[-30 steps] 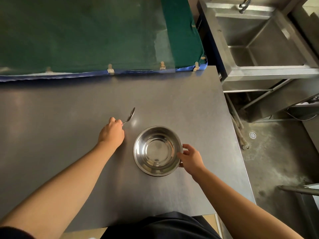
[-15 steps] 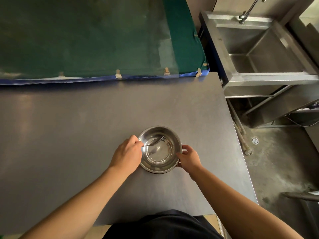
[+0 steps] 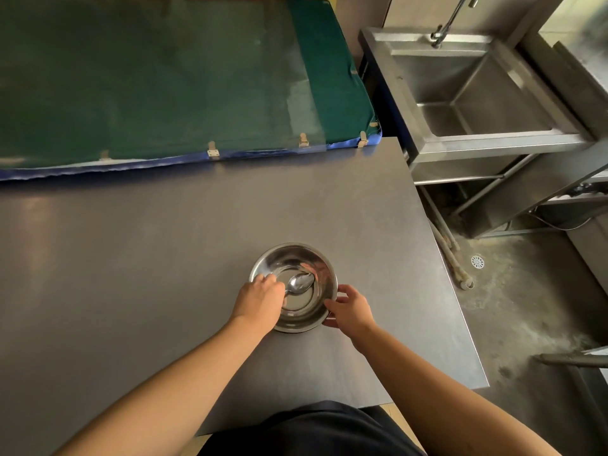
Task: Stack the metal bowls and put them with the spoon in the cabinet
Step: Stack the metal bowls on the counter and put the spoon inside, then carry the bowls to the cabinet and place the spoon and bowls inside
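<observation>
A shiny metal bowl (image 3: 294, 258) stands on the grey steel table (image 3: 164, 258), near its right side; whether more than one bowl is nested there I cannot tell. A metal spoon (image 3: 300, 283) lies with its head inside the bowl. My left hand (image 3: 260, 302) reaches over the bowl's left rim and covers the spoon's handle, fingers closed on it. My right hand (image 3: 348, 309) grips the bowl's right rim with thumb and fingers.
A green padded mat (image 3: 158, 77) with a blue edge lies along the table's far side. To the right stands a steel sink (image 3: 477, 93) with a tap. The table's right edge drops to a concrete floor with a drain (image 3: 477, 261).
My left hand carried the spoon from the table left of the bowl into the bowl, and the spoon head now rests low inside. My right hand stayed on the bowl's rim.
</observation>
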The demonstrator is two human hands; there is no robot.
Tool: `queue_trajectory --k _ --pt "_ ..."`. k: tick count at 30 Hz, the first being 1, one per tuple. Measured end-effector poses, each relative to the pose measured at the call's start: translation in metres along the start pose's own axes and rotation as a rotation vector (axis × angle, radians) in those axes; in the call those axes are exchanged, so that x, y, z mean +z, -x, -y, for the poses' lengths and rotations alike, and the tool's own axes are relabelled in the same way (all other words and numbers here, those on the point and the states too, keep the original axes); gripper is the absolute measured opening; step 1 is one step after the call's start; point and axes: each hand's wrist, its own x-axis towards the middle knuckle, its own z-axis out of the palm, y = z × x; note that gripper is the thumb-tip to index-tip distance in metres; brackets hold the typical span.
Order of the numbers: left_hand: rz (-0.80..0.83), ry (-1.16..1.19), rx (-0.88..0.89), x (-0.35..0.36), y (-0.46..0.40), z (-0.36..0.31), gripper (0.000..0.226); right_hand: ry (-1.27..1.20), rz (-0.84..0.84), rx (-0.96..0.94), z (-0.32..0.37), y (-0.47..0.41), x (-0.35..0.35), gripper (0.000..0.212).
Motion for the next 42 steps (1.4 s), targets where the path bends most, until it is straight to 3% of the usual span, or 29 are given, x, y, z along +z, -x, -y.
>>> queue_trajectory --k 9,17,21,22,24,27,34,38,42 --pt "0.003 0.025 0.006 0.007 0.003 -0.002 0.021 0.037 -0.016 -0.016 -0.002 0.002 0.001 0.036" --pt "-0.242 0.304 -0.148 0.007 -0.001 0.027 0.034 0.195 -0.043 -0.054 0.009 0.002 0.004 0.049" --pt "-0.029 0.645 -0.367 0.003 -0.004 0.043 0.059 0.230 -0.060 -0.074 0.018 0.002 0.006 0.052" --pt "0.042 0.743 -0.402 0.002 -0.006 0.046 0.058 0.233 -0.063 -0.077 0.020 0.003 0.006 0.052" --pt "0.097 0.929 -0.432 0.000 -0.008 0.052 0.035 0.242 -0.076 -0.091 0.025 0.005 0.008 0.051" --pt "0.107 1.021 -0.412 -0.001 -0.008 0.058 0.018 0.275 -0.085 -0.111 0.033 0.011 0.013 0.051" --pt "0.081 1.154 -0.386 -0.022 0.013 0.075 0.030 0.256 -0.131 -0.181 0.037 0.033 0.023 0.048" --pt "0.039 1.262 -0.333 -0.053 0.037 0.077 0.003 0.166 -0.120 -0.208 0.043 0.055 0.022 0.049" --pt "0.061 1.338 -0.253 -0.092 0.061 0.071 0.021 0.119 -0.126 -0.270 0.055 0.083 0.012 0.053"
